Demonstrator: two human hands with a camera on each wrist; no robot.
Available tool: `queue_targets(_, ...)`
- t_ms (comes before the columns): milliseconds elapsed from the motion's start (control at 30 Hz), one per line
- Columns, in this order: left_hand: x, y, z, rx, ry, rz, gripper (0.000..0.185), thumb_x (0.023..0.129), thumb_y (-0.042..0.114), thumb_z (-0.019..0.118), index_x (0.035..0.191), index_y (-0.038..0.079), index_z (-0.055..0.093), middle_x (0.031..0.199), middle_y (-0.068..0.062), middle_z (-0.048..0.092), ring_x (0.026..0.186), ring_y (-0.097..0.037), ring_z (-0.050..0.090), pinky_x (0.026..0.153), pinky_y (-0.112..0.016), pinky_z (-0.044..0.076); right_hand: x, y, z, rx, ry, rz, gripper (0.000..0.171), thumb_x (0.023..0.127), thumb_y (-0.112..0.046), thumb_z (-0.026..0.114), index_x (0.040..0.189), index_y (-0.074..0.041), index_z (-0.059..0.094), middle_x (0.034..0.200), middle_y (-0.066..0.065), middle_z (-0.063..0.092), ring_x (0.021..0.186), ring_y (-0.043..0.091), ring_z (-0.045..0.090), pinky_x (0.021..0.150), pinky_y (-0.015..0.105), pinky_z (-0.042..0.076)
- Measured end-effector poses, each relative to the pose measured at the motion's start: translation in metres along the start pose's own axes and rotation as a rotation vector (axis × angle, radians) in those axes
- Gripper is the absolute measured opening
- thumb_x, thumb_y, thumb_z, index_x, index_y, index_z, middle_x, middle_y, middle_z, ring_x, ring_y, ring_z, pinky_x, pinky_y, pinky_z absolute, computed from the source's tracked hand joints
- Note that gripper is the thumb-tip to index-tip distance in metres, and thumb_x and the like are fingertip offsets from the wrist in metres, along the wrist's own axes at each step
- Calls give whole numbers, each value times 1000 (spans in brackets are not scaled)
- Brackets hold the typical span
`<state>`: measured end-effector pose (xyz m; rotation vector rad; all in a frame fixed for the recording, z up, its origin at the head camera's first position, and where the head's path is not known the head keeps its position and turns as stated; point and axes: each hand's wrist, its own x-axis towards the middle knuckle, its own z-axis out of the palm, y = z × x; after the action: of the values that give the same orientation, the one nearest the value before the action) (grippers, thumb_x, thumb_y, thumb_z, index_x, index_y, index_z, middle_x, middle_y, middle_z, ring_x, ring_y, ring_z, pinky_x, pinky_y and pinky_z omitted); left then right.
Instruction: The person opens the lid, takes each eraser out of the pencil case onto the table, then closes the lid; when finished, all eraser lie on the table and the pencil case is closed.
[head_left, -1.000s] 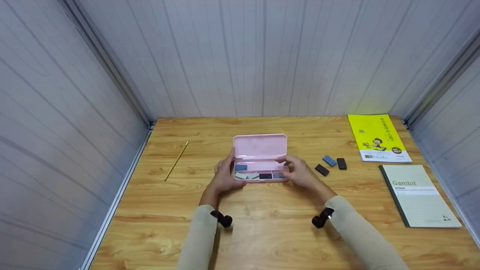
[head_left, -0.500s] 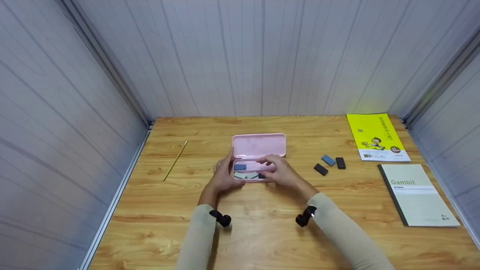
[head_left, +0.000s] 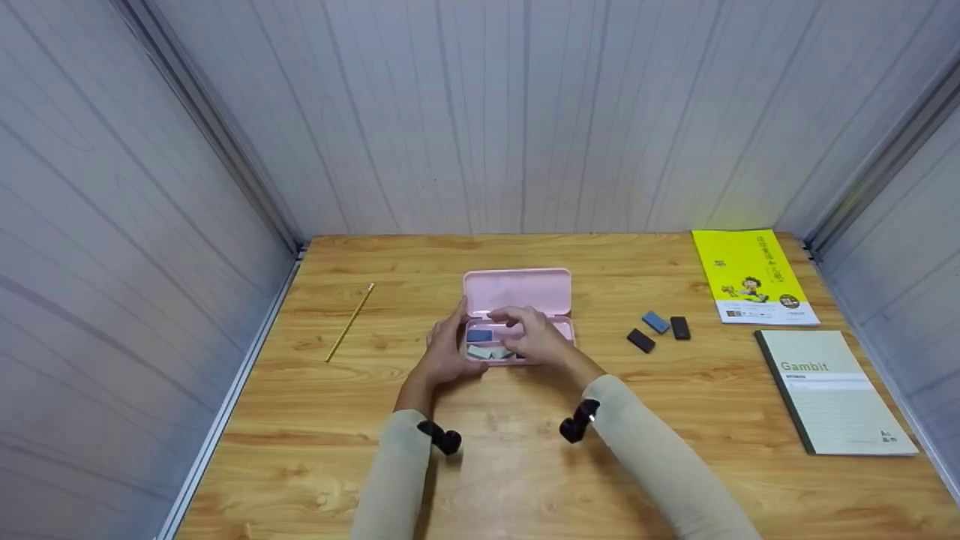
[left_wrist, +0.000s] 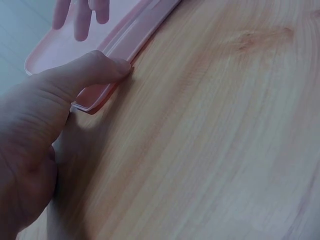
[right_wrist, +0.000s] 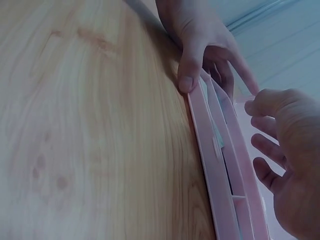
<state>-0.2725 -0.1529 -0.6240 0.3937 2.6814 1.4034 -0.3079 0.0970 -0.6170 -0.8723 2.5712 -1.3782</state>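
A pink pencil case [head_left: 556, 327] lies open mid-table, its lid [head_left: 517, 289] tipped back. Its tray holds several small erasers, among them a blue one [head_left: 480, 335] and pale ones [head_left: 481, 351]. My left hand [head_left: 452, 343] grips the case's left end. In the left wrist view its thumb [left_wrist: 92, 70] presses the front rim [left_wrist: 127, 45], and in the right wrist view that left hand [right_wrist: 200, 45] straddles the rim [right_wrist: 215, 165]. My right hand [head_left: 519, 328] hovers over the tray's middle with loosely spread fingers [right_wrist: 267, 142]. I see nothing in it.
To the right of the case lie a black eraser [head_left: 640, 340], a blue eraser [head_left: 655, 322] and another black one [head_left: 680, 328]. A yellow booklet [head_left: 752, 276] and a "Gambit" notebook [head_left: 832, 390] sit at the right edge, a pencil [head_left: 350, 321] at the left. Grey walls enclose the wooden table [head_left: 525, 465].
My right hand has slid left along the tray, from its right end to over its middle. The left hand and the case have stayed put.
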Motion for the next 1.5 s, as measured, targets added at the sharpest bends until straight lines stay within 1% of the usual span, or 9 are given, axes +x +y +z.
queue_targets(100, 0, -4, 1, -8, 6, 19, 139, 72, 20, 103, 182, 14, 18, 166, -16, 59, 151, -41, 42, 131, -65, 19, 7, 12, 10, 6, 10, 22, 52, 95, -11, 77, 145, -18, 74, 136, 12, 79, 118, 28, 69, 97, 39, 58)
queue_targets(200, 0, -10, 2, -25, 18, 30, 138, 72, 22, 103, 182, 17, 19, 165, -15, 59, 153, -42, 41, 132, -66, 17, 12, 15, 17, 40, -1, 54, 52, 94, -10, 78, 145, -18, 74, 137, 13, 78, 119, 29, 70, 98, 38, 60)
queue_targets(300, 2, -16, 3, -33, 25, 35, 139, 71, 25, 103, 182, 19, 19, 167, -13, 59, 153, -41, 41, 133, -65, 15, 12, 6, 18, 64, -14, 80, 50, 95, -9, 77, 144, -18, 75, 140, 13, 77, 123, 30, 70, 102, 40, 60)
queue_targets(400, 3, -18, 4, -25, 28, 28, 140, 71, 24, 103, 182, 18, 18, 168, -13, 59, 154, -42, 42, 135, -65, 15, 8, -18, 15, 75, -30, 110, 50, 96, -3, 74, 145, -12, 73, 143, 18, 76, 128, 36, 70, 110, 48, 60)
queue_targets(533, -1, -11, 2, -4, 25, 18, 139, 71, 21, 102, 182, 14, 18, 167, -16, 59, 154, -44, 42, 135, -65, 15, 3, -42, 11, 91, -64, 144, 52, 95, 5, 70, 147, -3, 70, 147, 24, 74, 132, 45, 70, 118, 59, 56)
queue_targets(767, -2, -7, 0, -11, 25, 28, 138, 70, 19, 102, 181, 9, 21, 163, -19, 61, 152, -45, 43, 131, -67, 19, 5, -43, 16, 97, -97, 168, 52, 96, 4, 71, 148, -1, 68, 145, 25, 74, 130, 43, 71, 116, 58, 57)
queue_targets(1100, -1, -18, 4, 12, 50, 92, 136, 72, 29, 101, 181, 14, 21, 161, -16, 63, 148, -42, 46, 129, -66, 21, 10, -46, 23, 80, -60, 141, 57, 89, 8, 72, 145, -2, 72, 132, 28, 70, 120, 43, 72, 111, 56, 60)
queue_targets(1333, 2, -18, 5, -1, 44, 86, 136, 70, 26, 100, 180, 12, 22, 171, -19, 55, 149, -48, 45, 129, -69, 19, 10, -36, 34, 13, 11, 70, 57, 83, 2, 73, 139, -6, 77, 116, 19, 63, 105, 26, 62, 100, 39, 56)
queue_targets(1500, 6, -23, 8, 5, 48, 85, 138, 69, 25, 100, 181, 12, 21, 178, -18, 47, 150, -48, 45, 131, -70, 19, 10, -39, 38, -50, 27, 86, 57, 83, -2, 74, 139, -7, 78, 118, 17, 60, 109, 30, 62, 105, 47, 57)
